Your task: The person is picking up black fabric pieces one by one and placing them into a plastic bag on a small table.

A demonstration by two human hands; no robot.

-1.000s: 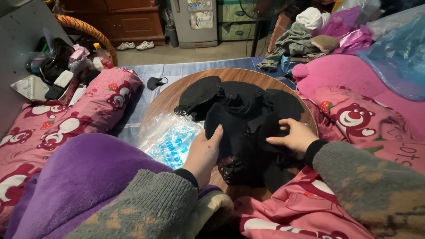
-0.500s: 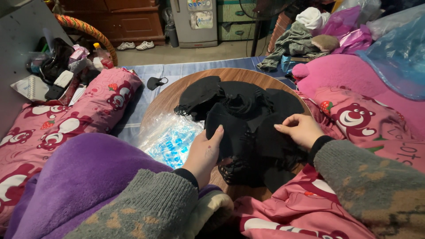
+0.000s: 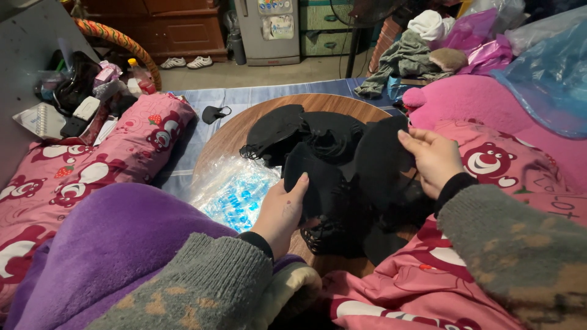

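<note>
1. Black face mask, upright over the round wooden table, is pinched by the right hand.
2. Black mask stack is gripped by the left hand, fingers curled.

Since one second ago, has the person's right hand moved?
Yes. The right hand has lifted up off the pile of black masks, away from the near edge of the round wooden table, raising one black mask.

Dim, soft indoor light; sharp centre, slight wide-angle edge distortion.
</note>
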